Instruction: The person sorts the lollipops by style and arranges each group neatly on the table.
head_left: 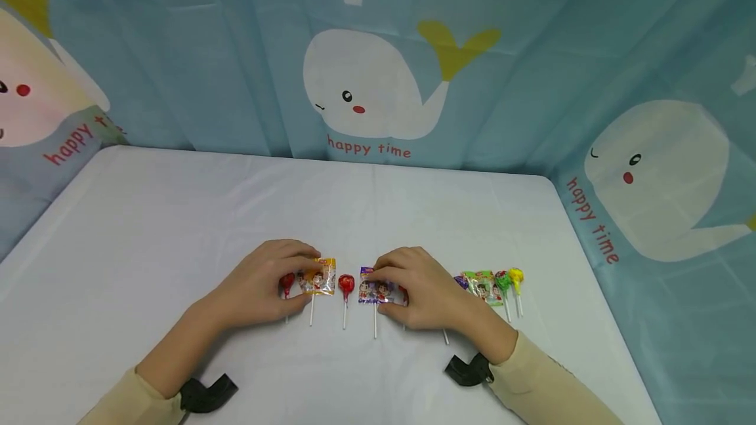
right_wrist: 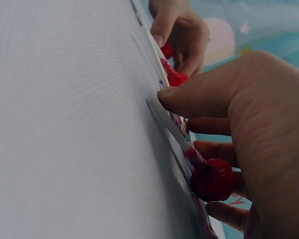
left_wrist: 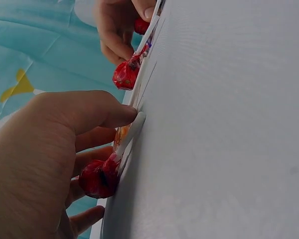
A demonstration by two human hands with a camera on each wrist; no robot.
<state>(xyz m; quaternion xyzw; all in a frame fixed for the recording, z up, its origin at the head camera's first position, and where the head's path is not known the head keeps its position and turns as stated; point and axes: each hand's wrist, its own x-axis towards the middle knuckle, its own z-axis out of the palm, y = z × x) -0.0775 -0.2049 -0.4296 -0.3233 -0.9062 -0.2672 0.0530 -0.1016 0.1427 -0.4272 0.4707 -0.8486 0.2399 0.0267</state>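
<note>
A row of wrapped lollipops lies on the white table. My left hand [head_left: 266, 287] holds a flat orange-wrapped lollipop [head_left: 323, 277], thumb at its lower edge and fingers at its upper edge. Under that palm lies a red lollipop [left_wrist: 98, 179], partly hidden in the head view. My right hand [head_left: 428, 290] holds a flat purple-wrapped lollipop [head_left: 377, 292] the same way, thumb below and fingers above. Beneath it sits another red lollipop [right_wrist: 214, 180], mostly covered in the head view. Between the two hands stands out a round red lollipop [head_left: 346, 284], its stick pointing towards me.
Right of my right hand the row goes on with a dark purple lollipop [head_left: 461, 282], a flat green-wrapped one [head_left: 484, 286], a round green one [head_left: 503, 279] and a yellow one [head_left: 516, 275]. A blue whale-print curtain [head_left: 236, 71] borders the white table [head_left: 195, 215].
</note>
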